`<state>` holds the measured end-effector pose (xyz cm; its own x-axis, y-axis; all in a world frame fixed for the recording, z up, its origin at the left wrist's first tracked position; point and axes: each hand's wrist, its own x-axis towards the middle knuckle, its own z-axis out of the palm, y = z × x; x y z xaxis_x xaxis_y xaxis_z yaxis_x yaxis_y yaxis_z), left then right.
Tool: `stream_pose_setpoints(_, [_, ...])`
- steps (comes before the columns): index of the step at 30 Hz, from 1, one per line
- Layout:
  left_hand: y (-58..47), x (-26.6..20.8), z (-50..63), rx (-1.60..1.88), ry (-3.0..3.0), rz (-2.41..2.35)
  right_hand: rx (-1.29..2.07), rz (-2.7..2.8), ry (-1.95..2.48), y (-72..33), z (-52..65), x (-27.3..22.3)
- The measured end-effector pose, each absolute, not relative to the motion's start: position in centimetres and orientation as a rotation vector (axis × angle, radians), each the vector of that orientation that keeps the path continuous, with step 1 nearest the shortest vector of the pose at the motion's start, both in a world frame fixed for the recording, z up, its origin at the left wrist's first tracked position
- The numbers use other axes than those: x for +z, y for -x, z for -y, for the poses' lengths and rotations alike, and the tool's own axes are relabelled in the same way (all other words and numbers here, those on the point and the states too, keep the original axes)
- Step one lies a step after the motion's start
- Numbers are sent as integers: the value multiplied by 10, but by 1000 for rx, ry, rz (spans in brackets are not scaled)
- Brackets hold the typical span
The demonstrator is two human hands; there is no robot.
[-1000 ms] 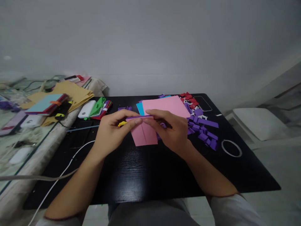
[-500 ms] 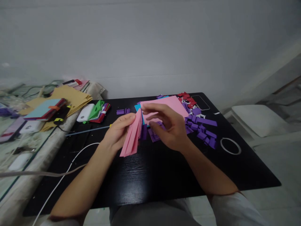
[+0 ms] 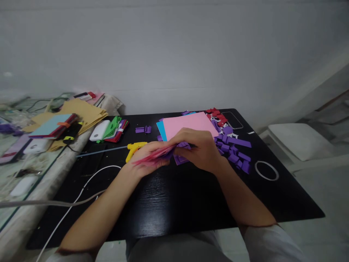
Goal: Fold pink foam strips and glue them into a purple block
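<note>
A bundle of pink paper strips, blurred by motion, lies across my left hand, which is closed around it. My right hand pinches the far end of the same bundle between thumb and fingers; some purple shows at that end. Just beyond my left hand is a yellow glue gun, partly covered by it. Behind my right hand lie a pink sheet and a blue sheet under it. Folded purple pieces sit below my right fingers.
Purple pieces and red scraps are heaped at the right of the black table. A white ring lies near its right edge. Green strips and a white cable are at left. A white stool stands right.
The pink strips have turned from hanging downward to lying nearly level. My right hand has come down from an open pose onto their end. The glue gun now shows more.
</note>
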<state>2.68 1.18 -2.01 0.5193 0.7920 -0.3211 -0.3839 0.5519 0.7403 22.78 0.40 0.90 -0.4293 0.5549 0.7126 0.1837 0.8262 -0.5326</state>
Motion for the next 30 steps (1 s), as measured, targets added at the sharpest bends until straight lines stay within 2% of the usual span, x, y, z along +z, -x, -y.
stream_pose_setpoints(5, [-20, -35, -17, 741, -832, -735, 847, 1585, 725, -214, -9, -7])
stream_pose_setpoints(8, [-5, -52, -12, 1072, -1115, -907, 1068, 1339, 836, -206, -6, -34])
stream_pose_setpoints(11, [9, -72, 7, 1161, -1169, -912, 1223, 1218, 973, -201, 9, -71])
stream_pose_setpoints(19, [20, -116, 59, 1045, -1775, -1236, 1356, 1241, 1104, -193, 53, -142])
stream_pose_setpoints(30, [31, -143, 63, 954, -1873, -1267, 1235, 1529, 1198, -200, 57, -153])
